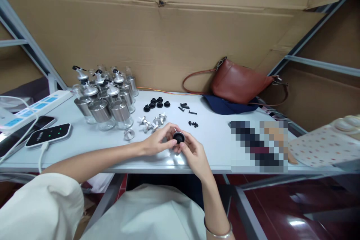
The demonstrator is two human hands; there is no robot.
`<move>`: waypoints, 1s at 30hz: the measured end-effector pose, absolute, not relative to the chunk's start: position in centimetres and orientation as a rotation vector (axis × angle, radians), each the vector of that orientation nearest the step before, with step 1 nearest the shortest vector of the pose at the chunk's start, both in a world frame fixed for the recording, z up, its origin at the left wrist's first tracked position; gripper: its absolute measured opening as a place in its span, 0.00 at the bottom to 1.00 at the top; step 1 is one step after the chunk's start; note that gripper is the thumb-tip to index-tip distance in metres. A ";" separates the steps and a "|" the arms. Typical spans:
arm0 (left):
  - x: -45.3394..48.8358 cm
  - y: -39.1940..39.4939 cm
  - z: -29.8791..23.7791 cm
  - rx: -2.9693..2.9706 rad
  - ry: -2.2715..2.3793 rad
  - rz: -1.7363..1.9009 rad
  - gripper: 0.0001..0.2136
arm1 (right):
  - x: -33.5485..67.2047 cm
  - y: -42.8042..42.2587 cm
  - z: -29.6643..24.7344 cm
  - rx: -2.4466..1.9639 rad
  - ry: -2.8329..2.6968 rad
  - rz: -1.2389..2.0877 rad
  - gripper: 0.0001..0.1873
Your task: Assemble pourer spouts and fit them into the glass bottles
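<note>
Between my two hands, just above the front of the table, is a round black stopper (pixel 179 137) with a silvery rim. My left hand (pixel 161 140) grips it from the left, thumb on its face. From the right, my right hand (pixel 192 152) pinches its lower edge. Metal pourer tops (pixel 152 123) lie loose beyond my left hand. Behind them sits a group of black stoppers (pixel 156 104). Small black caps (pixel 193 124) and thin black levers (pixel 184 107) lie past my right hand.
Glass oil bottles (pixel 101 114) with steel sleeves, several wearing pourers, stand at the left. A power strip (pixel 33 110), a phone (pixel 30 131) and a white device (pixel 49 135) lie further left. A brown bag (pixel 239 82) rests on a navy cap (pixel 225 105) at the back right.
</note>
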State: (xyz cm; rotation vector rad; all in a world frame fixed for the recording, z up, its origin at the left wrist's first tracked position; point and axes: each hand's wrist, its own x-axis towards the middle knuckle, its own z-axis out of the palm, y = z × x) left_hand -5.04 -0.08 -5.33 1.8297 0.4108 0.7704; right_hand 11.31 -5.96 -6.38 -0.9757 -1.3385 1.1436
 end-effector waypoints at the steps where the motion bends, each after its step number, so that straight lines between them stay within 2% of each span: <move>1: -5.1 0.0 -5.4 1.832 0.406 0.770 0.17 | 11.3 -6.0 -6.3 -0.979 -1.340 1.139 0.18; 12: -5.0 -0.1 -5.3 1.861 0.439 0.782 0.16 | 11.3 -6.2 -6.0 -1.011 -1.359 1.169 0.19; 19: -5.1 0.1 -5.3 1.841 0.398 0.738 0.17 | 11.3 -6.3 -6.1 -1.028 -1.400 1.144 0.14; 30: -5.3 0.3 -5.4 1.810 0.325 0.706 0.17 | 11.3 -6.3 -6.1 -1.065 -1.446 1.092 0.14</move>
